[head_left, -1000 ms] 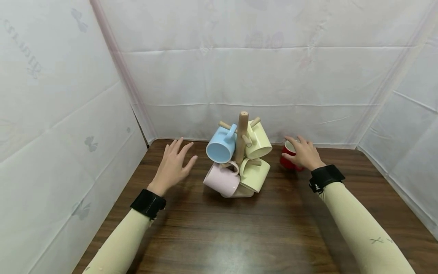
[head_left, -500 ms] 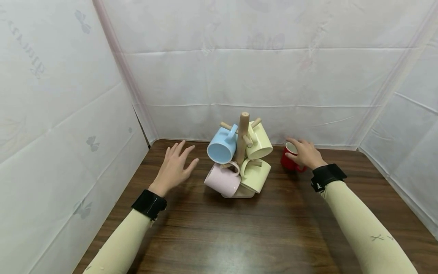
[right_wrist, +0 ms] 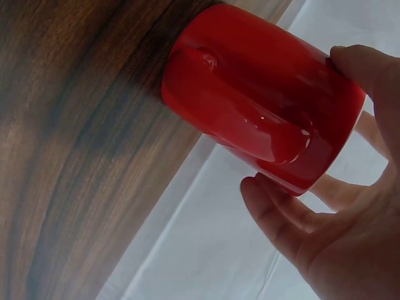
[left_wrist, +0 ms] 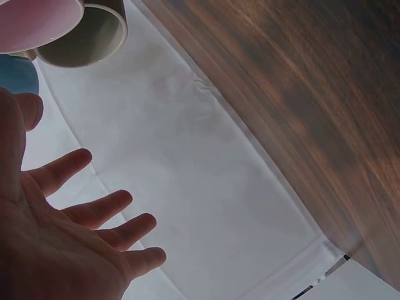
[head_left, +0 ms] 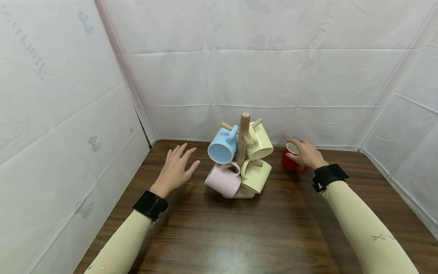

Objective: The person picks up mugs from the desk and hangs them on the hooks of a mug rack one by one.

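Observation:
My right hand (head_left: 308,154) is at a red mug (right_wrist: 262,100) on the table, to the right of the mug stand. In the right wrist view the thumb rests on one side of its rim and the fingers curl round the other side, with the mug's handle (right_wrist: 269,134) facing the camera. My left hand (head_left: 173,169) hovers to the left of the stand, fingers spread and holding nothing. On the wooden mug stand (head_left: 243,129) hang a blue mug (head_left: 221,146), a pink mug (head_left: 222,180) and two pale yellow mugs, one upper (head_left: 261,142) and one lower (head_left: 257,177).
The dark wood table (head_left: 226,236) reaches back to a white cloth wall (head_left: 205,80). Cloth also encloses both sides. The stand occupies the rear middle of the table, between the two hands.
My right hand's fingers have lowered and closed in on the red mug, whose handle now shows more. My left hand has drifted slightly towards me. The hanging mugs stay on the stand.

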`<action>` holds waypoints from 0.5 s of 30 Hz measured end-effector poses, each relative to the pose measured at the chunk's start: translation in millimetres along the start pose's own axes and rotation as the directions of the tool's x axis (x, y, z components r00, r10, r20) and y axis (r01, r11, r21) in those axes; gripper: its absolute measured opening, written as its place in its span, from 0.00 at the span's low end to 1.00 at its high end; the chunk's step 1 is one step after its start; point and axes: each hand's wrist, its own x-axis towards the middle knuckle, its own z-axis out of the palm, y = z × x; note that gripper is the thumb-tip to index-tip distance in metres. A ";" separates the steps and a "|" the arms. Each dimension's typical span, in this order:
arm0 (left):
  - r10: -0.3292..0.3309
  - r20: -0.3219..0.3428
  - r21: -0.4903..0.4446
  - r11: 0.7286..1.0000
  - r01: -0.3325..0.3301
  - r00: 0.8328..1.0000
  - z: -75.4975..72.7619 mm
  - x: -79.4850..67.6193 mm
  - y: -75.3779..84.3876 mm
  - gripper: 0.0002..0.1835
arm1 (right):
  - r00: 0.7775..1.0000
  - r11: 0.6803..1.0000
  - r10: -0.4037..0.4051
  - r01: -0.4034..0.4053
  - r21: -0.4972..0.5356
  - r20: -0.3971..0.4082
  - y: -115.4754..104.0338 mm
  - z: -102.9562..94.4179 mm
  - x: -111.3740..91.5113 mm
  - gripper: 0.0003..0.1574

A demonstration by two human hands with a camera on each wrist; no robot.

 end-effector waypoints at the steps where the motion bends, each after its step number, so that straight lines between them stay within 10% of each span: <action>1: -0.001 0.005 -0.005 1.000 0.001 1.000 0.0 -0.6 0.1 0.29 | 1.000 1.000 -0.005 0.005 0.002 -0.007 0.4 0.1 0.0 0.38; 15: 0.010 -0.039 -0.094 0.996 -0.013 0.999 -0.8 -6.8 4.1 0.29 | 0.996 0.998 -0.055 0.057 0.018 -0.071 6.7 -0.8 -7.2 0.35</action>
